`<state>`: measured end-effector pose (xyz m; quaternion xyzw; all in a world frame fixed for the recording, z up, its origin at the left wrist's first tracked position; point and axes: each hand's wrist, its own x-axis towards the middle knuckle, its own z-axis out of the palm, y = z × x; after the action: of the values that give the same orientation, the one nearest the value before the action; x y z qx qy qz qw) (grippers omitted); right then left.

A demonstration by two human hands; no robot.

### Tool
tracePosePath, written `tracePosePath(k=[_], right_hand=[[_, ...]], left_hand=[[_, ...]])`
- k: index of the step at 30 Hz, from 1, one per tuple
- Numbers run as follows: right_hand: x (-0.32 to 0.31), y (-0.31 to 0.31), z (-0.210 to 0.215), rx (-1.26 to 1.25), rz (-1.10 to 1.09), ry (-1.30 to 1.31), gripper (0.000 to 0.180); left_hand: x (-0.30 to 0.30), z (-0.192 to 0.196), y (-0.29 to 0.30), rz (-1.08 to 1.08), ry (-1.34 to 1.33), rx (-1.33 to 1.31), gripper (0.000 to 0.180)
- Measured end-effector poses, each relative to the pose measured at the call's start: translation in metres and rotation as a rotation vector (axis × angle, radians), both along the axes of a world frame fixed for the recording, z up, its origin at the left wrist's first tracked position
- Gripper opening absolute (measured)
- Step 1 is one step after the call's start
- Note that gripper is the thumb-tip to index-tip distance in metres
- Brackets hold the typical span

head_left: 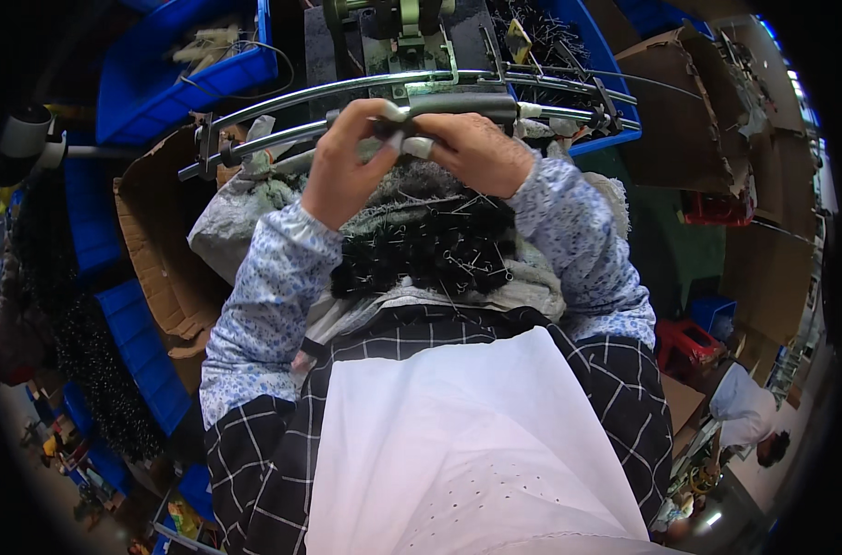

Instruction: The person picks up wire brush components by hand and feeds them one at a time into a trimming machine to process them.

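My left hand [345, 162] and my right hand [476, 151] meet in front of the machine, with white wraps on some fingertips. Between their pinched fingers is a small dark piece [395, 129], too covered by the fingers to name its kind. Just beyond the fingers runs a dark padded sleeve [467, 104] on a metal rail. Below the hands, a heap of small black parts with thin metal wire ends [430, 250] lies on greyish cloth across my lap.
Two curved metal rails [319, 106] cross in front of the machine [398, 42]. A blue bin [185, 88] holds pale pieces at the far left; another blue bin [592, 139] at the far right holds dark wire parts. Cardboard boxes [166, 250] [680, 120] stand on both sides.
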<state>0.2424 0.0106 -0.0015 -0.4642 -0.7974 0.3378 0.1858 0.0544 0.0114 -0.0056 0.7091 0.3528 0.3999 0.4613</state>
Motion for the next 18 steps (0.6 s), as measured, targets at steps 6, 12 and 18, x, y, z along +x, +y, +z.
tracePosePath(k=[6,12,18], right_hand=[[0.035,0.058,-0.007,0.342,-0.473,-0.488,0.036],[0.052,0.095,-0.035,0.741,-0.597,-0.83,0.023],[0.049,0.105,-0.046,0.813,-0.599,-0.789,0.021]], left_hand=[[-0.067,-0.025,-0.032,-0.118,0.556,-0.225,0.031],[-0.092,-0.052,-0.084,-0.27,0.9,-0.238,0.052],[-0.088,-0.049,-0.09,-0.273,0.821,-0.576,0.065]])
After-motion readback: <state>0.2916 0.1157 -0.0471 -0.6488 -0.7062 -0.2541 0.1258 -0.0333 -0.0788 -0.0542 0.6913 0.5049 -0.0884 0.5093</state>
